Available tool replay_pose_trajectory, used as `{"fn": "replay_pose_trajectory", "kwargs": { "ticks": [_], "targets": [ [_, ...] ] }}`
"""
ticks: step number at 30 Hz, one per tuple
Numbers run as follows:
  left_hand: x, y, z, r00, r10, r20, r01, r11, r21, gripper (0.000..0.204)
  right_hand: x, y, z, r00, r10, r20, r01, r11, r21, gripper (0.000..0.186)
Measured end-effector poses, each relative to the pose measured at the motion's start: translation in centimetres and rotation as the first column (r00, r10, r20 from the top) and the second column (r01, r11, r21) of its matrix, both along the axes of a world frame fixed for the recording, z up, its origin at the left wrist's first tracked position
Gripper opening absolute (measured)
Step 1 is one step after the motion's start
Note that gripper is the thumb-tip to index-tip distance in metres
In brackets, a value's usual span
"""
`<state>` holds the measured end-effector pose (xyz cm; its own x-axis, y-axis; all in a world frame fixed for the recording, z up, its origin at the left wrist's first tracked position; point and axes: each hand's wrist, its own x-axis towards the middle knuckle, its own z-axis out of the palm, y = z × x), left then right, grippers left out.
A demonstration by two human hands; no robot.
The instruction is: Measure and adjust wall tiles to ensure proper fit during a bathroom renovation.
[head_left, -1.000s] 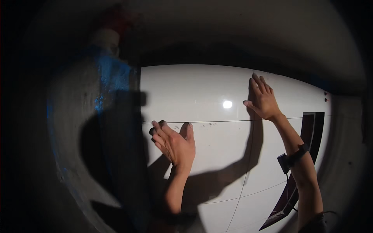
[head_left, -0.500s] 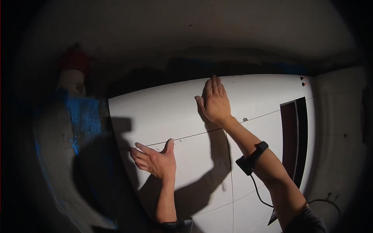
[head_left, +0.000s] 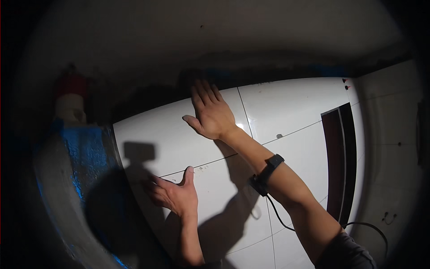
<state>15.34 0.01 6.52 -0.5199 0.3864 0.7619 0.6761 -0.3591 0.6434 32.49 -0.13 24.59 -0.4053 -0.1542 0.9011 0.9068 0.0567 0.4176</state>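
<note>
My right hand (head_left: 212, 112) lies palm-down with fingers apart on a glossy white upper-left wall tile (head_left: 152, 130). Its fingertips reach the tile's top edge, against the dark unfinished wall. Lower left, my left hand (head_left: 176, 196) has its thumb extended up to the thin horizontal seam. Its other fingers spread toward the left edge of the white lower tile (head_left: 219, 188), partly lost in shadow. Neither hand holds anything. Right of my right hand, a thin vertical joint parts the upper-left tile from the upper-right tile (head_left: 286, 103).
A black device (head_left: 259, 184) with a cable is strapped to my right forearm. A dark red and black panel (head_left: 336, 166) is at right. Two small red-tipped clips (head_left: 346, 84) sit at the upper-right corner. At left are a white pipe with red cap (head_left: 70, 105) and a blue-coated surface (head_left: 87, 152).
My right hand has slid left along the upper tile, uncovering the vertical joint. My left hand has shifted slightly left and down, and the view has turned a little.
</note>
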Motion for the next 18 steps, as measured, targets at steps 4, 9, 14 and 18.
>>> {"fn": "replay_pose_trajectory", "kwargs": {
  "ticks": [4, 9, 14, 18],
  "targets": [
    [-0.7, 0.0, 0.0, 1.0, 0.022, 0.013, -0.022, 1.0, 0.004, 0.128, -0.9, 1.1, 0.0, 0.999, -0.022, -0.026, 0.021, 0.999, -0.048, 0.09],
    [-0.8, -0.4, 0.2, 0.996, 0.088, -0.003, -0.088, 0.994, -0.063, 0.127, -4.0, 0.7, 0.5, 1.0, 0.03, -0.007, -0.031, 0.997, -0.077, 0.089],
    [0.3, 0.1, -0.1, 0.996, 0.084, -0.027, -0.079, 0.985, 0.156, 0.122, -12.4, -2.7, 4.0, 0.934, 0.142, 0.329, -0.169, 0.984, 0.053, 0.073],
    [-0.2, 0.2, 0.2, 0.998, 0.06, -0.009, -0.058, 0.987, 0.147, 0.113, -19.8, -6.7, 6.6, 0.782, 0.623, 0.018, -0.515, 0.663, -0.543, 0.052]
  ]
}}
